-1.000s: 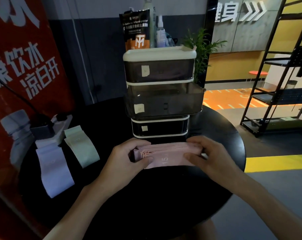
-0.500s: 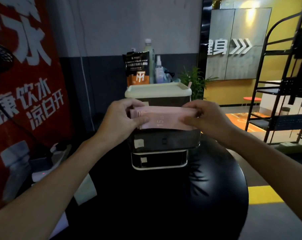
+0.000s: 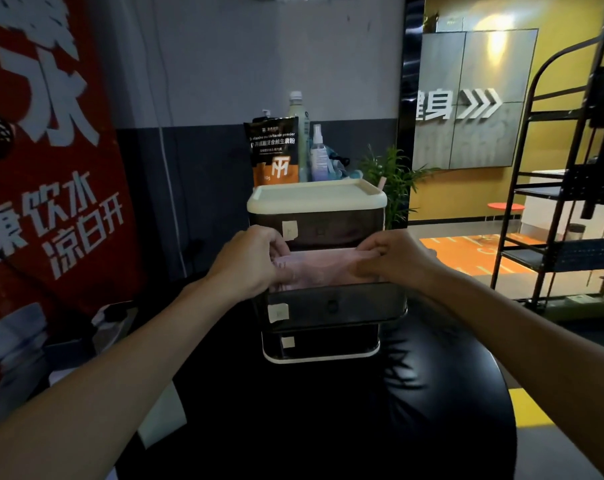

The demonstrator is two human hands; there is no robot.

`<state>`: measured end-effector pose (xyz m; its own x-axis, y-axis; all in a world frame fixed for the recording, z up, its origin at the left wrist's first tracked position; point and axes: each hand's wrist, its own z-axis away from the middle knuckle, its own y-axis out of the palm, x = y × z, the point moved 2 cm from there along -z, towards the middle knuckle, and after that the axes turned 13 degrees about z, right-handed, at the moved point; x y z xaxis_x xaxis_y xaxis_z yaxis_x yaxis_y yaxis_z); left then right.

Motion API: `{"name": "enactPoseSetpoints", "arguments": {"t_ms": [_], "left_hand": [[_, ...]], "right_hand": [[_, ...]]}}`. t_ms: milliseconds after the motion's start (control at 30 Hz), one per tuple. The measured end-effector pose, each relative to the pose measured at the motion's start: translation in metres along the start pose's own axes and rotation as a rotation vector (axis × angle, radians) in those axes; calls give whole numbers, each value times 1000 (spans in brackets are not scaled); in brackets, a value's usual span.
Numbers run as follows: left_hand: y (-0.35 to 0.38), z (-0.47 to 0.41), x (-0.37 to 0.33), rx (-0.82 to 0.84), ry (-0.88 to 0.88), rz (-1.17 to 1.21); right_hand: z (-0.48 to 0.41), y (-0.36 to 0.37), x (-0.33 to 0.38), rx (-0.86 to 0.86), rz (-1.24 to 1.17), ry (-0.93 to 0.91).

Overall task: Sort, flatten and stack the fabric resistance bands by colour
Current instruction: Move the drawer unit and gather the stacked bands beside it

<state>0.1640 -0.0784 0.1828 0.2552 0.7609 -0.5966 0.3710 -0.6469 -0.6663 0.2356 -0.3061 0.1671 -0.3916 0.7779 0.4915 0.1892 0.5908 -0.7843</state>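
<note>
**Pink stack delivered to the open drawer**

A second ago on the black table (image 3: 328,427), the stack of pink bands (image 3: 323,270) is now at frame centre, entering the pulled-out middle drawer (image 3: 331,304). The left hand (image 3: 250,263) and right hand (image 3: 392,259) pinch its ends, fingers curled. The pink colour is probably nearly stowed. Red banner (image 3: 34,168) at left, metal rack (image 3: 553,209) at right.

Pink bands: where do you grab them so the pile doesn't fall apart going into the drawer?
By the two short ends, coming in from left and right together. The pink bands are a long, flat, soft pile, so pinching each end should keep the layers level. The left hand and right hand hold it that way over the open middle drawer.
</note>
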Motion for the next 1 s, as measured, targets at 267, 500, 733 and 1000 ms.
{"name": "enactPoseSetpoints", "arguments": {"t_ms": [267,500,733,1000], "left_hand": [[3,-7,2,136,12,-17],[-5,6,7,27,55,210],[14,45,39,-191,64,671],[25,48,54,-51,29,814]], "right_hand": [[0,-2,3,192,-21,12],[6,-6,-4,109,-249,-17],[24,-8,-17,23,-447,-66],[40,-3,-30,318,-800,-131]]}}
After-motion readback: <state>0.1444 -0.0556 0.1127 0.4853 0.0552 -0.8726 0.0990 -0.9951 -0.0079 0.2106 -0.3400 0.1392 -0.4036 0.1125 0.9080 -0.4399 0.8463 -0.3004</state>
